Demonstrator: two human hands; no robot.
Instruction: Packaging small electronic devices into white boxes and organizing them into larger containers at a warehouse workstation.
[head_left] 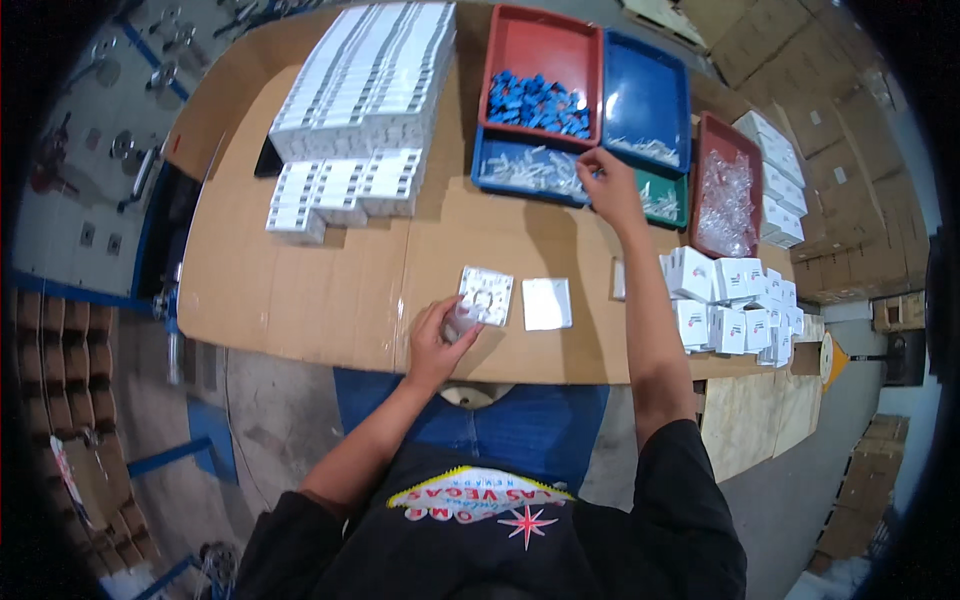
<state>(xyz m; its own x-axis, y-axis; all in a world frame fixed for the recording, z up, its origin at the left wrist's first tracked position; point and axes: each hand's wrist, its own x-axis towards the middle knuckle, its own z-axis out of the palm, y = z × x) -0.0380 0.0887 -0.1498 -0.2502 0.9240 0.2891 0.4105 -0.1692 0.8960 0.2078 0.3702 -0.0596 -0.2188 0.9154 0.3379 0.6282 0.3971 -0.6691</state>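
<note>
White square piece, patterned side up, on tabletop at my left hand; apparently part-done, small parts remaining in blue tray, plain square lying alongside. Near-equal sides, no clear long axis; sides running away from me lean slightly right. My left fingers: curled round translucent item. My right hand: fingers narrow at blue tray; contents, cannot tell.
</note>
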